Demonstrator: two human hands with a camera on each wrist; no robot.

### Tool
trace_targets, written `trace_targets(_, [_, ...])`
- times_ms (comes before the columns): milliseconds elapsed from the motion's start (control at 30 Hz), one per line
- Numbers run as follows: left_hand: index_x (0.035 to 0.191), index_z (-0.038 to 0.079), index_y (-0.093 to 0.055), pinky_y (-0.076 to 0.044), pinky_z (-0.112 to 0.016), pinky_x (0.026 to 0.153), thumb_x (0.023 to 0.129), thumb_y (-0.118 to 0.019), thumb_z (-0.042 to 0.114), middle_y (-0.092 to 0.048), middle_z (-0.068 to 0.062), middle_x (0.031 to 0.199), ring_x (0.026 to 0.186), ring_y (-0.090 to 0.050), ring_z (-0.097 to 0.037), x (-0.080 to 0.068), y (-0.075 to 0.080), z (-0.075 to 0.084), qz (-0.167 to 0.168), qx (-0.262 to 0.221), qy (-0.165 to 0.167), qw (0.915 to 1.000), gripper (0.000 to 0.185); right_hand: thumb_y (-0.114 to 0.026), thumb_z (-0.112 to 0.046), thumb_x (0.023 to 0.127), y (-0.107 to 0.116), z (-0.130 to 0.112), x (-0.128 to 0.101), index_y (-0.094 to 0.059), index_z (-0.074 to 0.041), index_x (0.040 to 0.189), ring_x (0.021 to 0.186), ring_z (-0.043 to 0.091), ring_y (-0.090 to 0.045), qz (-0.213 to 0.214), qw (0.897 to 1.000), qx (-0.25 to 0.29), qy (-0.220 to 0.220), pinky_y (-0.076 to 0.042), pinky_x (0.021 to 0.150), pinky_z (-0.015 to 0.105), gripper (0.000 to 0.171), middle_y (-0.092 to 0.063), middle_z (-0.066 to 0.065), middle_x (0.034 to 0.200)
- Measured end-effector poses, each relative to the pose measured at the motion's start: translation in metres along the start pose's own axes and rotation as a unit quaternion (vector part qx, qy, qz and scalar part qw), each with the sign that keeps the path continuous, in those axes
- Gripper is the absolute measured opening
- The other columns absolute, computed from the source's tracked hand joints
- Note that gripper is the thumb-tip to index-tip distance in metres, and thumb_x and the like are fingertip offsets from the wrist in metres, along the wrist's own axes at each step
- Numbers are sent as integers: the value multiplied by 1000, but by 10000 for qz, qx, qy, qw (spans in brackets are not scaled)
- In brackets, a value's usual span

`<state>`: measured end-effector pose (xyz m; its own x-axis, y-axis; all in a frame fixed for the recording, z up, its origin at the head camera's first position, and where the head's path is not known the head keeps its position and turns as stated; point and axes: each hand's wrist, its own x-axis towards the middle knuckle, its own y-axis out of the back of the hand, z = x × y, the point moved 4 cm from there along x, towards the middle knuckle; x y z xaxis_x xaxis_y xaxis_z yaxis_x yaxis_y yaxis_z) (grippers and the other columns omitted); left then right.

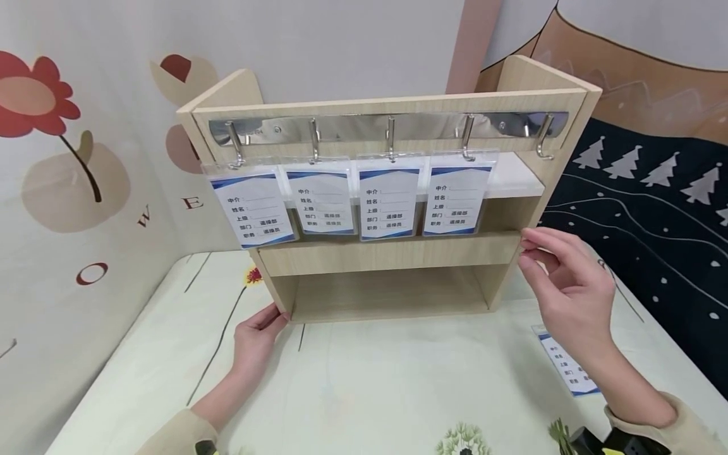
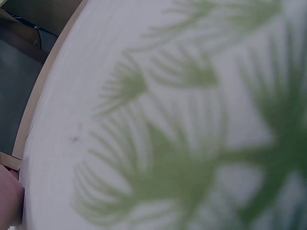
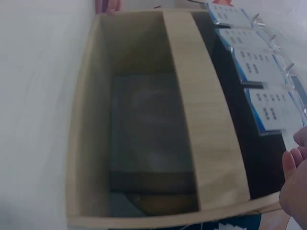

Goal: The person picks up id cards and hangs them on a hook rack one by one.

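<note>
A light wooden rack (image 1: 392, 258) stands upright in front of me in the head view. Across its top runs a metal hook strip (image 1: 352, 129). From its hooks hang several plastic-sleeved name badges (image 1: 388, 202), leaving the rightmost hook (image 1: 544, 138) bare. My left hand (image 1: 256, 338) touches the rack's lower left corner from outside, fingers fairly straight. Close by the right side panel is my right hand (image 1: 571, 284), fingers loosely bent, a gap between thumb and forefinger, nothing held. In the right wrist view its fingers (image 3: 290, 165) overlap the rack's side near the last badge.
Another name badge (image 1: 565, 363) lies on the table to the right, partly hidden by my right forearm. A flower-printed cloth (image 1: 364, 385) covers the table. Behind the rack hangs a patterned curtain (image 1: 352, 50), with a dark tree-printed part (image 1: 643, 208) at right.
</note>
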<state>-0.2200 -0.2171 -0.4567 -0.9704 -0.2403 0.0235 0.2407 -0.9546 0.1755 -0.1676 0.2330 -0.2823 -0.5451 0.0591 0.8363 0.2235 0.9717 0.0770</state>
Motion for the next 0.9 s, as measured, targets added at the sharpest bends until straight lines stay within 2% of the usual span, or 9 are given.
trace_targets(133, [138,-4,-60,-54,-13,84,98,-68,1,-61,-24,134,95,-64,10,0,-1,0,5,8,31,10000,41,-62,28,85,15,5,-2,-60,22,123,108,21,-63,-112,9999,83,-65,-52,96,20,38,-65,13,123])
trace_targets(333, [138,-4,-61,-54,-12,84,97,-69,3,-61,-24,134,96,-65,9,0,-1,0,47,-20,13,10000,42,-63,31,81,40,3,3,-61,16,128,106,16,-66,-145,9960,-802,-377,-51,95,15,49,-69,8,122])
trace_targets(467, [139,-2,-60,-53,-11,84,98,-70,6,-61,-22,135,100,-65,7,-1,0,-1,26,-6,98,9999,43,-68,30,80,53,3,0,-60,12,134,104,12,-66,-324,9893,-1283,-613,-51,94,14,57,-70,3,122])
trace_targets(533, [139,-2,-60,-53,-12,84,98,-69,5,-60,-22,136,98,-65,8,-1,0,-1,19,15,129,9999,43,-68,30,79,59,4,-4,-59,7,138,104,9,-65,-393,9817,-1683,-806,-49,94,12,65,-69,-3,122])
trace_targets(667, [140,-3,-59,-54,-12,84,99,-67,2,-61,-22,135,95,-64,11,-2,-1,-1,4,39,82,10000,42,-66,33,78,73,11,-18,-56,0,145,106,5,-63,-304,9704,-2072,-1207,-46,95,8,75,-66,-13,122])
trace_targets(767, [139,-3,-60,-54,-13,84,98,-67,1,-61,-23,134,96,-64,10,-1,-1,0,4,29,25,10000,42,-65,32,80,83,18,-30,-55,-2,146,105,3,-61,-222,9626,-2322,-1376,-44,95,6,74,-63,-18,120])
trace_targets(900, [139,-4,-60,-54,-13,84,98,-68,2,-62,-23,133,96,-65,9,0,0,0,20,14,-24,10000,42,-66,31,81,95,31,-44,-56,-2,145,103,1,-60,-208,9577,-2415,-1550,-43,94,4,72,-63,-20,120])
